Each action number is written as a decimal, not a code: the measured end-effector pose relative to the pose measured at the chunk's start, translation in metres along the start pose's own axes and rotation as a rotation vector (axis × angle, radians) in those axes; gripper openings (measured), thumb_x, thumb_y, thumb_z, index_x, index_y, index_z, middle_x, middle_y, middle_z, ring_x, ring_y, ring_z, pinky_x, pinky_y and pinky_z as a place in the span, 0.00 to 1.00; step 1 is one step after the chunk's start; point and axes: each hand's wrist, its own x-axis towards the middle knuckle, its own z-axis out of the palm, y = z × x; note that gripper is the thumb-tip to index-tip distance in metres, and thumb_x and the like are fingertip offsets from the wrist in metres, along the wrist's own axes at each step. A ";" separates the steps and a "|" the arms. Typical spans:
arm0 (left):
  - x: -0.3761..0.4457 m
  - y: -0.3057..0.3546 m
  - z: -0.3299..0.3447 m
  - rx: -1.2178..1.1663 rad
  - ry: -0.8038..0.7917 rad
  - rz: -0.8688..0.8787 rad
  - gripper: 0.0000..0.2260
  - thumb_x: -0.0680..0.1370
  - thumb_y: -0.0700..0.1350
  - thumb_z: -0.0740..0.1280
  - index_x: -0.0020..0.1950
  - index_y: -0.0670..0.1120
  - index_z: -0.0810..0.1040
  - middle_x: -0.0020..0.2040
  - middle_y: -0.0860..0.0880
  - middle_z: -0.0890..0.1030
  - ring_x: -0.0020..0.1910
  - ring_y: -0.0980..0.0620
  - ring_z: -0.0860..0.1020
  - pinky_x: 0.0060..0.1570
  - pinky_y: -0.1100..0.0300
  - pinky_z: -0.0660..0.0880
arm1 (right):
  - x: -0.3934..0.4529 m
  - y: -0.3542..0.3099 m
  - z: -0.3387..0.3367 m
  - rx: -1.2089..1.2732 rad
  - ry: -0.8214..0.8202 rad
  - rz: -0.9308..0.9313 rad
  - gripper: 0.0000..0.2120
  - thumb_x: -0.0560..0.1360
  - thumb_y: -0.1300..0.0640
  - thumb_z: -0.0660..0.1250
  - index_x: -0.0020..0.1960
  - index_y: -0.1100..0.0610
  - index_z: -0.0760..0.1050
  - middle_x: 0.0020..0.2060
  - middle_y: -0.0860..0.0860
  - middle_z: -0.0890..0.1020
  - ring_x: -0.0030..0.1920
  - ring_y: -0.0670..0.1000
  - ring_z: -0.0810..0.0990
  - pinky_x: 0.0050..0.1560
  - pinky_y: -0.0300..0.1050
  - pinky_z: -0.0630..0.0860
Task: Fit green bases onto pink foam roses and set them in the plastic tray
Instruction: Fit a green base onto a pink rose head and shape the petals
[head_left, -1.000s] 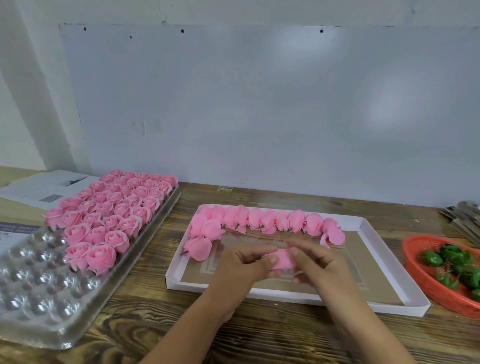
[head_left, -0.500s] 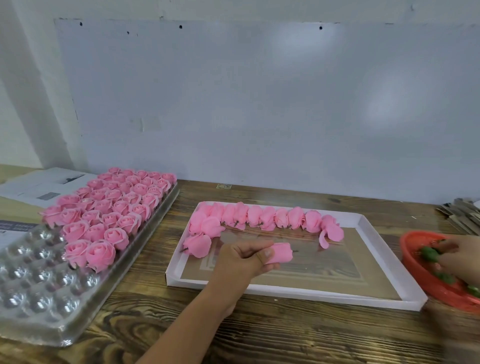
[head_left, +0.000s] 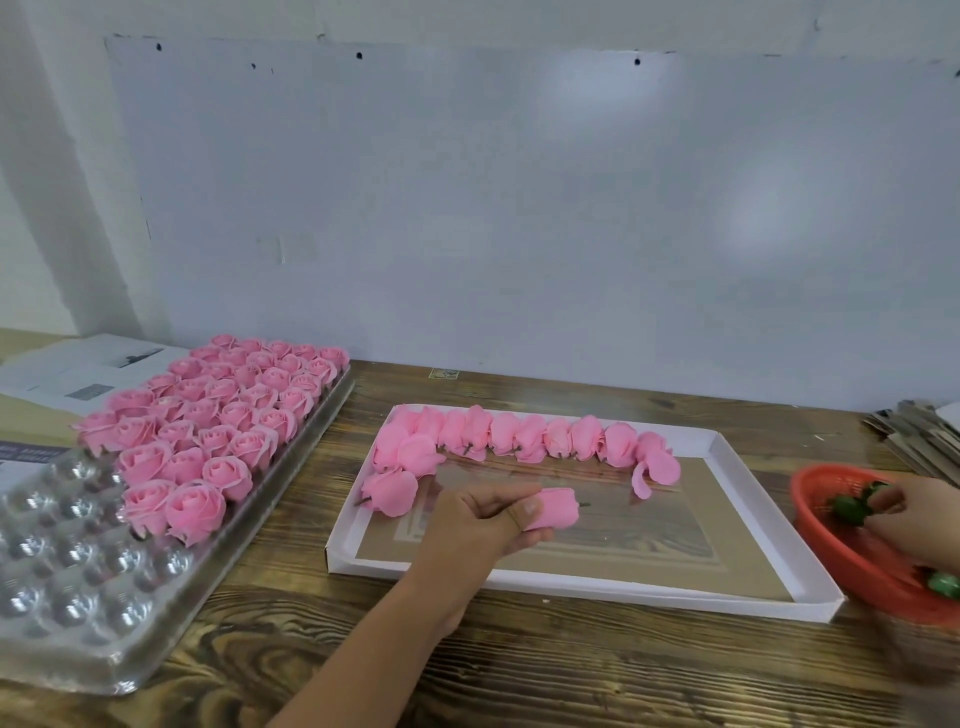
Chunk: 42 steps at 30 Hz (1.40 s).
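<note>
My left hand (head_left: 475, 525) holds a pink foam rose (head_left: 557, 508) sideways over the white box lid (head_left: 769, 525), its stem end pointing right. My right hand (head_left: 917, 512) is in the red basket (head_left: 836, 545) at the far right, fingers pinching a green base (head_left: 849, 508). A row of loose pink roses (head_left: 524, 439) lies along the back of the lid. The clear plastic tray (head_left: 67, 577) at the left carries several finished roses (head_left: 218, 415) in its far cells; its near cells are bare.
Papers (head_left: 78, 371) lie behind the tray at the far left. A stack of flat grey pieces (head_left: 914, 431) sits at the back right. Another green base (head_left: 943, 584) lies in the basket. A white board backs the wooden table (head_left: 571, 670).
My right hand left the rose, swung right into the red basket and closed on a green base. My left hand keeps the rose in nearly the same spot.
</note>
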 end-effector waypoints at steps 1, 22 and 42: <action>0.000 0.000 0.000 -0.002 0.001 0.001 0.09 0.72 0.45 0.73 0.51 0.53 0.88 0.54 0.45 0.87 0.53 0.44 0.85 0.50 0.62 0.81 | 0.012 0.010 0.003 0.034 0.022 0.002 0.07 0.66 0.62 0.70 0.37 0.50 0.78 0.29 0.53 0.82 0.31 0.57 0.82 0.41 0.56 0.82; 0.001 -0.001 -0.001 0.001 0.006 -0.011 0.09 0.72 0.45 0.73 0.51 0.53 0.88 0.53 0.45 0.87 0.53 0.45 0.86 0.49 0.63 0.81 | -0.030 0.000 -0.001 -0.071 0.080 0.064 0.10 0.65 0.55 0.79 0.30 0.56 0.82 0.33 0.59 0.82 0.37 0.62 0.81 0.45 0.57 0.79; 0.001 -0.002 -0.001 0.015 0.029 0.000 0.09 0.71 0.46 0.74 0.49 0.55 0.88 0.52 0.46 0.87 0.50 0.45 0.86 0.47 0.63 0.81 | -0.119 -0.082 -0.048 0.380 0.176 -0.034 0.24 0.78 0.45 0.59 0.34 0.64 0.74 0.27 0.59 0.78 0.30 0.59 0.77 0.34 0.53 0.77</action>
